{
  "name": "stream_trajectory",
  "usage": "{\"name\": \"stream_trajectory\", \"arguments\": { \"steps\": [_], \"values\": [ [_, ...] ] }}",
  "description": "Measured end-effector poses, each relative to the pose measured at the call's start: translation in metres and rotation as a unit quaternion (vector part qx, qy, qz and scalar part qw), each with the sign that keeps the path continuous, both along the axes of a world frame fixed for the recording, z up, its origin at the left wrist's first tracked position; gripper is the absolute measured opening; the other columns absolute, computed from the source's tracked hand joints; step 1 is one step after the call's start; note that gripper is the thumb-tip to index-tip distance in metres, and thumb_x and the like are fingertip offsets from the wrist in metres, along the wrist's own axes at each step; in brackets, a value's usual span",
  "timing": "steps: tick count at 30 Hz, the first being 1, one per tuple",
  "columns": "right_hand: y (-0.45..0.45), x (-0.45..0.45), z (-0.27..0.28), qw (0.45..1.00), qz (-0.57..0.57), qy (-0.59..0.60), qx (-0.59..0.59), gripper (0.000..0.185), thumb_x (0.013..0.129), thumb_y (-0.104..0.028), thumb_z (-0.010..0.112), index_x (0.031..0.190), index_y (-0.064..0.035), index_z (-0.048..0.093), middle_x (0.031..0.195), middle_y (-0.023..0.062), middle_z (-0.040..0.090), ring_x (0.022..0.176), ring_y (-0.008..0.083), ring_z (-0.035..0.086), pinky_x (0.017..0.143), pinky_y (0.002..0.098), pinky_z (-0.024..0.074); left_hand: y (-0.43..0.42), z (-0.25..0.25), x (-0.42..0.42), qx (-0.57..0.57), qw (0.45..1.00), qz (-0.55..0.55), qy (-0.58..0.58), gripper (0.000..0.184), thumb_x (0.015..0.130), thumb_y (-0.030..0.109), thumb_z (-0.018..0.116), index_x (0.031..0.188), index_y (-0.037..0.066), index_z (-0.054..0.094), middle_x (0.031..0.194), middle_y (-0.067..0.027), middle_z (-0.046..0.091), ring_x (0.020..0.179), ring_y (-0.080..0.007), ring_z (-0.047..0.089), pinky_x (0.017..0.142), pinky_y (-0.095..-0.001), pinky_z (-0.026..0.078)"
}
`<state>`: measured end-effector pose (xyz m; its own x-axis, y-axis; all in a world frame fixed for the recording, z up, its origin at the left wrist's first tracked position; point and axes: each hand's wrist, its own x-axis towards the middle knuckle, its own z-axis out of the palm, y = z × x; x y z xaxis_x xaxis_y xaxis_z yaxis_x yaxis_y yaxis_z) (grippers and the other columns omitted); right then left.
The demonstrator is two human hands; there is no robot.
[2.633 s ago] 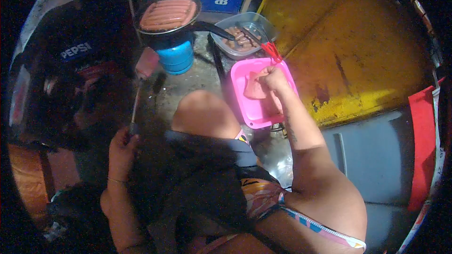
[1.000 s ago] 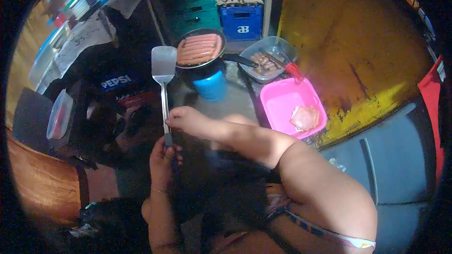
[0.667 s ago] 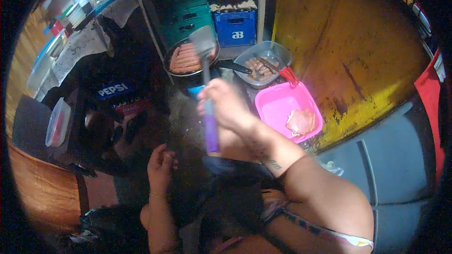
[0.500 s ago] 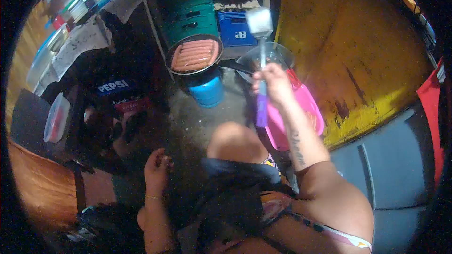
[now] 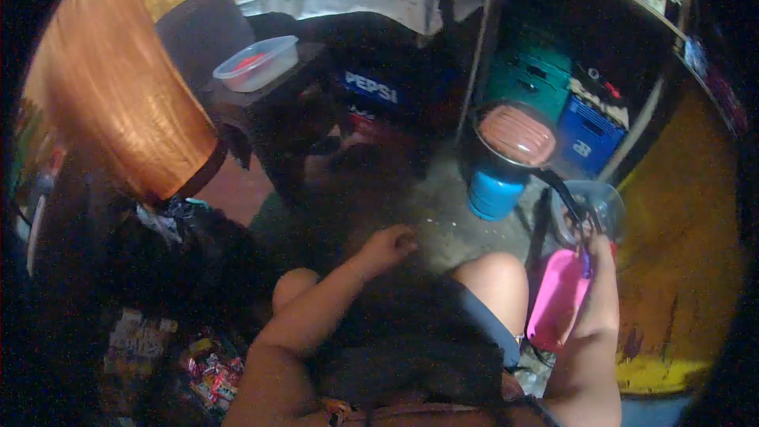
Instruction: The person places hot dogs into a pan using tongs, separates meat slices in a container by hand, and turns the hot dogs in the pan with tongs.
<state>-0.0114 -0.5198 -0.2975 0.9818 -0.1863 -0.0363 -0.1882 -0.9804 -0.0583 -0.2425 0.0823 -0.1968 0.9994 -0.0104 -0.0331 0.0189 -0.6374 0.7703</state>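
Observation:
My right hand (image 5: 598,247) is closed round a spatula with a purple handle (image 5: 587,263). It is low at the right, beside a clear plastic container (image 5: 610,204) and over the edge of a pink tray (image 5: 551,300). The spatula's blade is hard to make out against the container. Several sausages (image 5: 518,133) lie side by side in a black frying pan (image 5: 545,160), whose handle points toward my right hand. Beneath the pan stands a blue gas canister (image 5: 496,194). Near my knees, my left hand (image 5: 386,250) has its fingers curled in, with nothing visible in them.
A clear tub with something red (image 5: 257,67) rests on a dark surface at the left. Behind the pan are green crates (image 5: 526,83) and a blue crate (image 5: 589,130). A yellow-brown panel (image 5: 672,269) borders the right side; a black plastic bag (image 5: 182,249) is at the left.
My view has turned to the left. My right hand has lowered the spatula from upright in the air to beside the clear container. My left hand has come forward, nearer my knees.

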Motion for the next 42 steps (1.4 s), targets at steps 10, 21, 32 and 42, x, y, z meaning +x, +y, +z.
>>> {"name": "stream_trajectory", "arguments": {
  "steps": [10,21,32,42],
  "values": [
    [0.071,-0.101,0.123,0.974,-0.199,-0.043,-0.096,0.055,0.081,-0.05,0.058,0.121,-0.0116,0.054,0.109,0.0188,0.063,0.104,0.0404,0.059,0.086,0.0504,0.0484,0.016,-0.013,0.006,0.01,1.0,-0.012,0.008,0.041,0.084,0.032,0.066,0.116,0.007,0.059,0.106,-0.0137,0.066,0.096,-0.0273,0.063,0.085,-0.0395,0.05],
    [-0.01,-0.08,0.048,0.987,-0.139,-0.076,0.0,0.029,0.083,-0.025,0.052,0.098,-0.0041,0.064,0.092,0.0258,0.064,0.091,0.0423,0.063,0.08,0.0501,0.05,0.01,-0.016,0.008,-0.013,1.0,-0.021,-0.005,0.044,0.084,0.031,0.065,0.119,0.005,0.058,0.109,-0.017,0.064,0.099,-0.031,0.062,0.087,-0.0395,0.049],
    [-0.006,-0.15,0.088,0.941,-0.141,-0.178,0.251,0.029,0.079,-0.02,0.063,0.095,0.0041,0.061,0.084,0.0226,0.065,0.081,0.0359,0.062,0.074,0.0431,0.0478,0.011,0.017,-0.009,-0.009,0.999,-0.021,-0.024,0.038,0.082,0.029,0.066,0.112,0.005,0.062,0.104,-0.0147,0.066,0.094,-0.0293,0.063,0.083,-0.0387,0.05],
    [0.216,-0.21,0.217,0.795,-0.046,-0.292,0.529,0.03,0.086,-0.019,0.06,0.111,-0.004,0.056,0.094,0.0076,0.06,0.085,0.0172,0.056,0.077,0.0313,0.0455,-0.031,0.081,-0.003,-0.286,0.956,-0.024,0.057,0.032,0.09,0.017,0.059,0.118,0.003,0.055,0.098,-0.0058,0.064,0.081,-0.0137,0.061,0.067,-0.0285,0.052]
  ]
}}
